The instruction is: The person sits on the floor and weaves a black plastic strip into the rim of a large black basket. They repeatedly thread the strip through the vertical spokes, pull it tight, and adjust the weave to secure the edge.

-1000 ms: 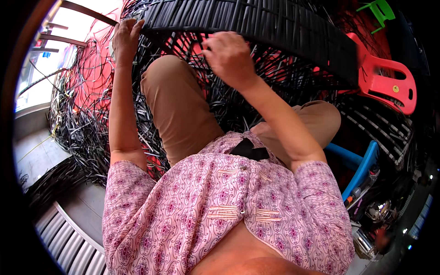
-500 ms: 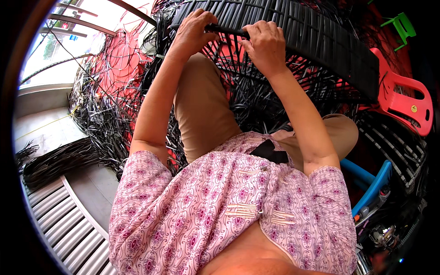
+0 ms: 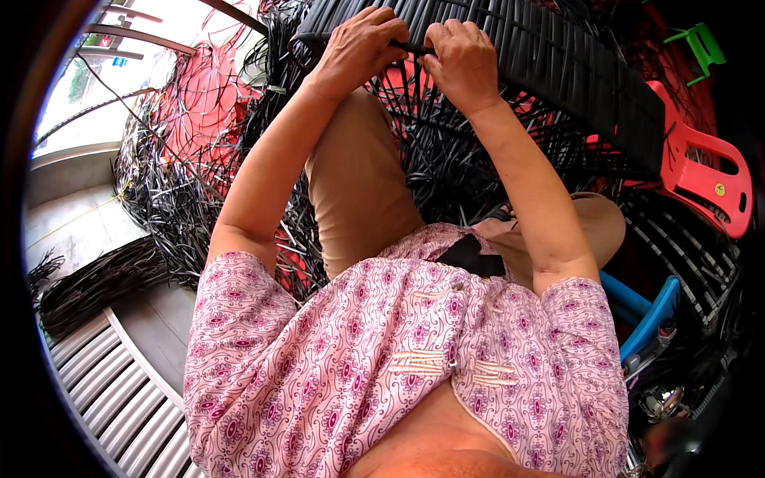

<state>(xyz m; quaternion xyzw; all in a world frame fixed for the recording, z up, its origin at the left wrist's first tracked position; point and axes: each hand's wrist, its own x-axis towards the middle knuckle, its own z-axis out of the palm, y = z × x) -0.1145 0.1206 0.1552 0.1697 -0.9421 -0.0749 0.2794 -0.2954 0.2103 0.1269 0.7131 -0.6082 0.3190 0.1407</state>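
Observation:
A long black woven panel [image 3: 558, 76], made of flat plastic strips, slopes from the top middle toward the right above my lap. At its near edge, my left hand [image 3: 362, 48] is closed, fingers curled on a dark strip along the border. Just right of it, my right hand [image 3: 462, 64] pinches the same edge, thumb beneath and fingers over the top. Only a small gap parts the two hands. My fingers partly hide the strip, so its ends do not show. Loose black strips hang beneath the panel and lie around my legs.
Tangled black strips [image 3: 159, 163] cover the red floor at left. A bundle of dark strips [image 3: 103, 279] lies by a slatted grey bench [image 3: 119, 382]. At right stand a red plastic chair [image 3: 709, 179], a small green chair [image 3: 701, 49] and a blue frame [image 3: 653, 319].
My left hand has moved right along the edge and slightly up, closer to my right hand. My right hand stays almost in place, its fingers a little more curled.

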